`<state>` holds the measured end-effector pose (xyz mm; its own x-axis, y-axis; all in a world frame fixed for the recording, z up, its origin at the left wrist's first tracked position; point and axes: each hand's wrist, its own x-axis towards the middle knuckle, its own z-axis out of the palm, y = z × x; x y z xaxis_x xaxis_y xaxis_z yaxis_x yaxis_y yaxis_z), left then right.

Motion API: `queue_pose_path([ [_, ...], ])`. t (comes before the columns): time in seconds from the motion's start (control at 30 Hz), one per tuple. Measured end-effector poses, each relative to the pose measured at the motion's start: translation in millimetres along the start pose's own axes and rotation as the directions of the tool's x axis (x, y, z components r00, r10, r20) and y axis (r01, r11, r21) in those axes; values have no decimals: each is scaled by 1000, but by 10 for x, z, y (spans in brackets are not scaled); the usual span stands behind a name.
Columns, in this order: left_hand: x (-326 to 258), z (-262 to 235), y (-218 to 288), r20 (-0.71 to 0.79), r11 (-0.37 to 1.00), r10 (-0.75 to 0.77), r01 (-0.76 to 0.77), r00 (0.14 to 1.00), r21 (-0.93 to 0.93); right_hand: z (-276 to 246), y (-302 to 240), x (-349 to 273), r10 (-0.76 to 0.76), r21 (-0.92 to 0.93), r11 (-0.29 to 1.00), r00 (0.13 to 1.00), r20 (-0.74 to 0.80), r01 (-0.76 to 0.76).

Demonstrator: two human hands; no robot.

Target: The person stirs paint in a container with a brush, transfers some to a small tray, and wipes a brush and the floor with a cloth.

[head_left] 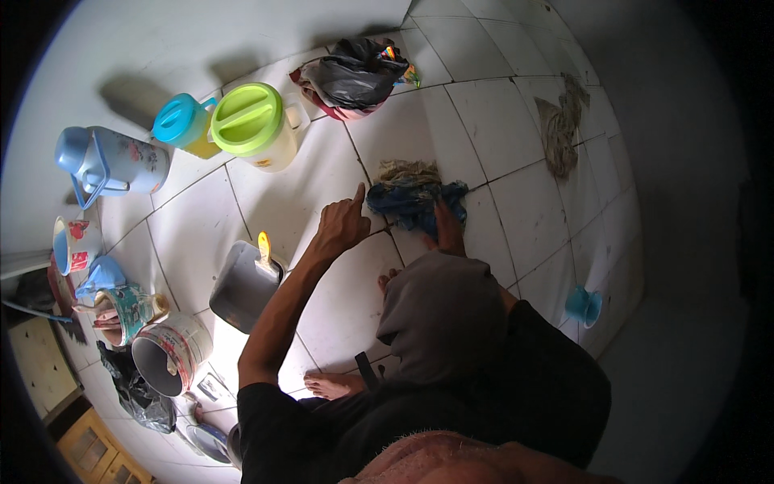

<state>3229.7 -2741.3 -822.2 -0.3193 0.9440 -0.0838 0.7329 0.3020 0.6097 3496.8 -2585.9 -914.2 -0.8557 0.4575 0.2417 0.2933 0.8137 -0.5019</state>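
Note:
A crumpled, wet-looking dark blue rag [407, 202] lies on the white tiled floor, bunched against a dirty beige cloth [409, 172]. My right hand [447, 224] is on the rag's right side, its fingers sunk into the fabric; my raised knee hides most of that forearm. Just left of the rag, my left hand [343, 222] hovers or rests near the floor. Its index finger points forward, the other fingers are partly bent, and nothing is in it. Left of that arm stands a dark grey tub [242, 290] with a yellow-handled brush or scraper [264, 250] at its rim.
Along the left wall stand a blue flask [121, 161], a blue-lidded jug [181, 125] and a green-lidded jug [251, 129]. A black plastic bag [355, 74] sits at the back. Buckets, including a paint-stained one [185, 343], crowd the lower left. A brown rag [559, 129] and teal cup [582, 306] lie right.

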Motion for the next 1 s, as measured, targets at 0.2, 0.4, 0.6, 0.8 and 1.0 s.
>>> queue_pose_path([
  [0.2, -324, -568, 154, 143, 996, 73, -65, 987, -61, 133, -41, -12, -22, -82, 996, 1000, 2, 22],
  [0.4, -857, -1047, 192, 237, 985, 142, -114, 961, -128, 75, -144, 19, 108, -155, 983, 989, 97, -93],
  [0.6, -1488, -1511, 273, 213, 982, 32, 9, 977, -188, 24, -235, 87, 142, -167, 979, 978, 153, -116],
  [0.8, -2031, -1924, 501, 118, 913, -226, 252, 967, -321, -61, -402, 299, 218, -317, 938, 948, 230, -139],
  [1.0, -2650, -2008, 573, 12, 757, -571, 533, 821, -378, -826, -376, 1177, 507, -359, 823, 282, 815, -441],
])
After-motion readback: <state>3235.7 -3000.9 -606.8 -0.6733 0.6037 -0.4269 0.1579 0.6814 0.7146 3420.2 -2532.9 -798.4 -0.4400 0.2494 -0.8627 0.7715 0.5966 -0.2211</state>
